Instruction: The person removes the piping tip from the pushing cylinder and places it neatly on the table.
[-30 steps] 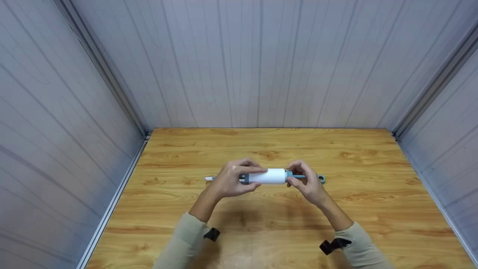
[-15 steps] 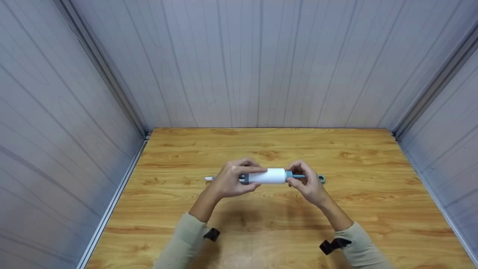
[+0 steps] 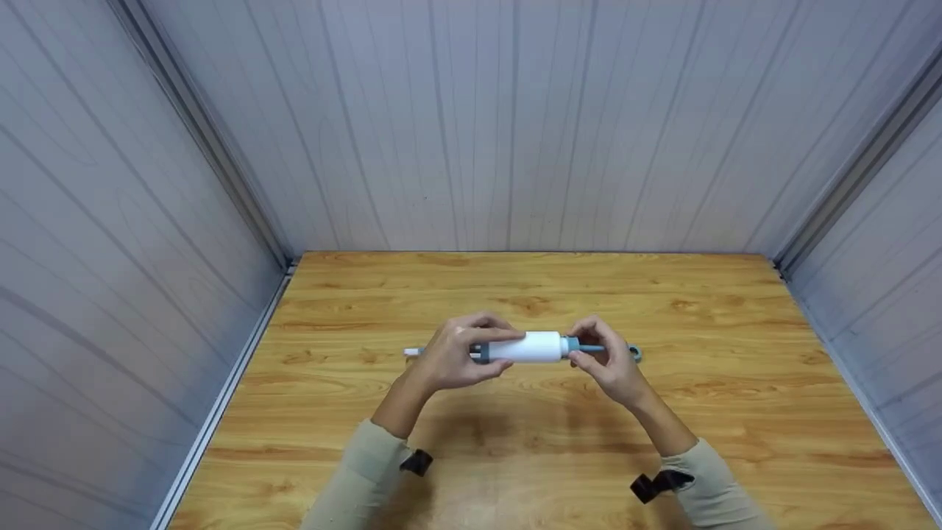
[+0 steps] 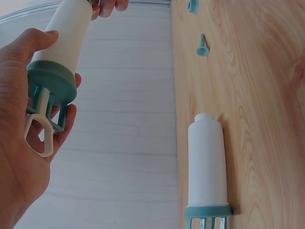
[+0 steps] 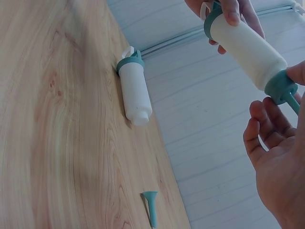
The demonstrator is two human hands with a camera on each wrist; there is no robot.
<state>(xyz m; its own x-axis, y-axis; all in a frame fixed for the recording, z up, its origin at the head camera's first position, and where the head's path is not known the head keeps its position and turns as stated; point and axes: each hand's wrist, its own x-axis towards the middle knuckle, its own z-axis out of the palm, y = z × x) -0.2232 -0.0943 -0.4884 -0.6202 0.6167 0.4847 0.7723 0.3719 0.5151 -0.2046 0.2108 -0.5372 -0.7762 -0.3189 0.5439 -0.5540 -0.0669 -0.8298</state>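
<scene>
A white decorating syringe [image 3: 536, 347] with a teal end cap [image 4: 51, 81] is held level between both hands in the head view. My left hand [image 3: 458, 356] grips its barrel near the capped end, thumb and fingers on opposite sides. The plunger's white ring handle [image 4: 46, 136] shows by the left palm. At the other end, my right hand [image 3: 611, 366] pinches the collar of a teal nozzle [image 5: 280, 88] between thumb and fingers. A short white neck [image 3: 564, 347] shows between barrel and collar in the head view.
On the wooden table [image 3: 530, 456] lies a second white syringe [image 4: 208, 162] with a bare tip. A loose teal nozzle [image 5: 150, 205] lies beyond that tip, and a teal ring-shaped part [image 3: 634, 353] sits farther right. Pale panel walls [image 3: 515, 125] border the table.
The teal nozzle and my right fingers have shifted slightly right, away from the barrel, and the white neck has come into sight. My left hand holds almost the same place.
</scene>
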